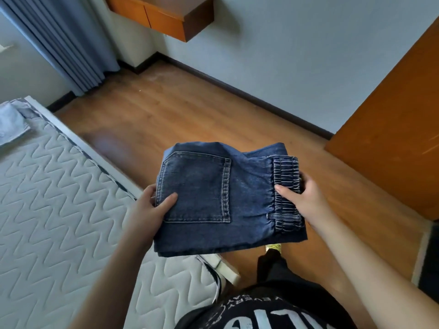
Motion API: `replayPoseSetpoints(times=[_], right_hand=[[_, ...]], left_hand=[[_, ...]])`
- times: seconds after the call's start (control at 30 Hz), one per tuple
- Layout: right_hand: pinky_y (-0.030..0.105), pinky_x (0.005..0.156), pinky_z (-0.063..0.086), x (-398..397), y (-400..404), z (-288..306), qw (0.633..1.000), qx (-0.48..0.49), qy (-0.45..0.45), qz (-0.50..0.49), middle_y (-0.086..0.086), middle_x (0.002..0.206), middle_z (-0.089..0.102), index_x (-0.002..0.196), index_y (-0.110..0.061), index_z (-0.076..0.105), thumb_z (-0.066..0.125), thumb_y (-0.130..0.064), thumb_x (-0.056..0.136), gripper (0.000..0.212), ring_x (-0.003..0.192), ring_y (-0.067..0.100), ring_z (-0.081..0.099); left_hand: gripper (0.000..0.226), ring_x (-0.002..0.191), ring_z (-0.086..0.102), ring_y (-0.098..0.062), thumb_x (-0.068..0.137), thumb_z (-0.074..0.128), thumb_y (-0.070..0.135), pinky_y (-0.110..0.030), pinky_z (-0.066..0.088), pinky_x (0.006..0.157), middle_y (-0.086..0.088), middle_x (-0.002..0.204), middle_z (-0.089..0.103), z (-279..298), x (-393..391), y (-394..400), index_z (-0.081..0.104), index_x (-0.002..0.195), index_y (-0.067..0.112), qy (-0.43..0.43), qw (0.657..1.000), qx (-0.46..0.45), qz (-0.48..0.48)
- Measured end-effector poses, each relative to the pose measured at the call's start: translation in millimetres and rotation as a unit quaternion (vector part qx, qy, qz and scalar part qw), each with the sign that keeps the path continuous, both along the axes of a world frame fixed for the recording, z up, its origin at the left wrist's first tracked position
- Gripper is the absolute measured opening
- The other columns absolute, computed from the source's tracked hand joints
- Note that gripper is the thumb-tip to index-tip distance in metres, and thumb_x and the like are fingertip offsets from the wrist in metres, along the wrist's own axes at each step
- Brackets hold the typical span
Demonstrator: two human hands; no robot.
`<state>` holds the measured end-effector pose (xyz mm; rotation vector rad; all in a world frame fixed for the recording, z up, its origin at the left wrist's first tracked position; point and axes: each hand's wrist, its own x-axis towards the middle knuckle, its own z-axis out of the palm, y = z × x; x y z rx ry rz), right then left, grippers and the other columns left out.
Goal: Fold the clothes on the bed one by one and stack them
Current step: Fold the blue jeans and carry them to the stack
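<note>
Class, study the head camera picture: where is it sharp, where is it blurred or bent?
Head view: folded jeans sharp, stitching clear; mattress edge and pale garment at left smeared; wide-angle lens bows the skirting board; soft daylight, no glare.

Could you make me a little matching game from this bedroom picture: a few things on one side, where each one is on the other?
Things:
1. folded dark blue denim jeans
2. pale blue folded garment
3. white quilted mattress
4. orange wooden wall cabinet

Places:
A. top of the picture, on the wall
B. far left edge, lying on the bed
C. held in the air between both hands
D. lower left, beside the wood floor

Pairs: 1-C, 2-B, 3-D, 4-A
</note>
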<state>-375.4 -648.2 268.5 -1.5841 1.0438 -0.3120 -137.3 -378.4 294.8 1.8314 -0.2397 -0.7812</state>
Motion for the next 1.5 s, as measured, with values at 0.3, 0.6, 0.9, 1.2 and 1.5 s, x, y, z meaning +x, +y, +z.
replayPoseSetpoints(times=[0.3, 0.6, 0.9, 1.2, 1.5], right_hand=[[0.034, 0.075, 0.055, 20, -167, 6, 0.998, 0.024, -0.016, 0.047, -0.023, 0.098, 0.071, 0.106, -0.044, 0.058, 0.081, -0.045, 0.072, 0.041, 0.083, 0.001, 0.069], [0.036, 0.077, 0.055, 60, -233, 7, 0.995, 0.057, -0.033, 0.082, -0.017, 0.098, 0.073, 0.108, -0.039, 0.059, 0.081, -0.034, 0.076, 0.039, 0.085, 0.006, 0.071], [0.046, 0.085, 0.056, 181, -235, 10, 0.980, 0.060, -0.053, 0.181, -0.006, 0.105, 0.073, 0.113, -0.037, 0.061, 0.083, -0.036, 0.073, 0.046, 0.093, 0.017, 0.072], [0.028, 0.073, 0.055, 369, -208, 23, 0.963, 0.026, -0.070, 0.259, -0.009, 0.101, 0.074, 0.111, -0.035, 0.064, 0.080, -0.025, 0.079, 0.037, 0.089, 0.011, 0.072], [0.020, 0.063, 0.055, 510, -193, 26, 0.959, 0.036, -0.073, 0.271, -0.012, 0.097, 0.074, 0.111, -0.033, 0.062, 0.080, -0.027, 0.079, 0.037, 0.083, 0.008, 0.072]], left_hand=[[0.045, 0.089, 0.072, -0.017, 0.067, 0.075, 0.052, -0.049, 0.058, 0.084, 0.005, 0.098, 0.075, 12, -13, -150, 0.063, 0.107, 0.036, -0.016, 0.998, 0.013, 0.063], [0.025, 0.091, 0.073, -0.025, 0.085, 0.076, 0.023, -0.042, 0.058, 0.078, -0.003, 0.098, 0.075, 13, 9, -194, 0.066, 0.105, 0.031, 0.007, 0.992, -0.025, 0.125], [0.024, 0.088, 0.073, -0.022, 0.086, 0.075, 0.017, -0.031, 0.057, 0.070, -0.002, 0.097, 0.076, 4, 67, -164, 0.066, 0.107, 0.022, 0.024, 0.969, -0.054, 0.239], [0.031, 0.091, 0.073, -0.024, 0.087, 0.073, 0.016, -0.036, 0.059, 0.075, -0.005, 0.101, 0.075, -5, 204, -123, 0.063, 0.116, 0.018, 0.048, 0.950, -0.084, 0.296], [0.026, 0.087, 0.073, -0.026, 0.085, 0.075, 0.020, -0.040, 0.059, 0.075, -0.007, 0.096, 0.076, 9, 335, -110, 0.066, 0.109, 0.023, 0.019, 0.945, -0.064, 0.322]])
